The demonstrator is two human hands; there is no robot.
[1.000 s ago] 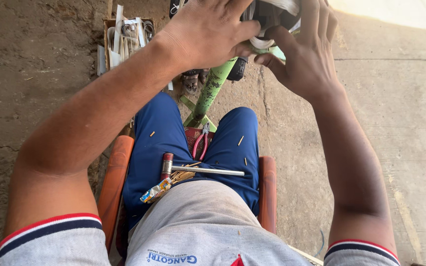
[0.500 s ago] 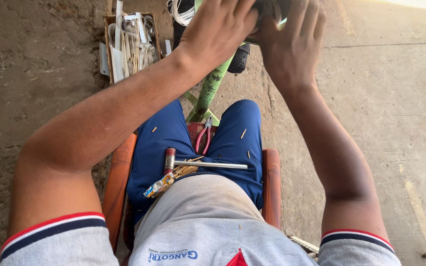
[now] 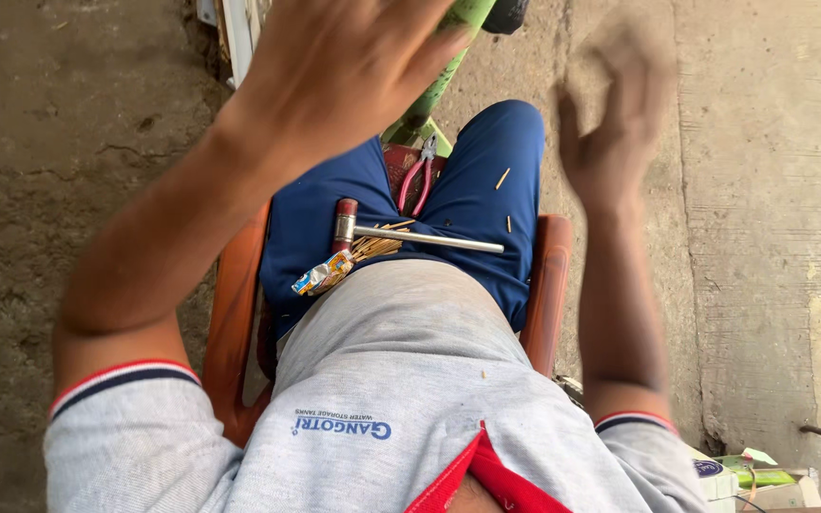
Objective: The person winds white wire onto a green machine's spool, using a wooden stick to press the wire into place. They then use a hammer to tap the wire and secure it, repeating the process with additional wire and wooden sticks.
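Note:
My left hand [image 3: 344, 66] is raised at the top centre, fingers apart, its fingertips over a green tube [image 3: 444, 66] that slants up from between my knees. My right hand [image 3: 610, 123] hangs in the air to the right, blurred, fingers spread, holding nothing. On my lap in blue trousers lie a small hammer [image 3: 410, 236] with a metal handle, red-handled pliers [image 3: 417, 176], and a bundle of thin sticks in a shiny wrapper [image 3: 334, 271]. A couple of loose sticks rest on my right thigh [image 3: 504, 179].
I sit on an orange chair [image 3: 548, 285] over rough concrete ground [image 3: 772, 190]. A dark part [image 3: 505, 14] caps the green tube at the top edge. White strips [image 3: 237, 33] lie at the top left. Small boxes [image 3: 743, 475] sit at the bottom right.
Both hands have come off the black-and-white part at the top. The right hand pulled back to the right and opened. The view tilted down toward my lap.

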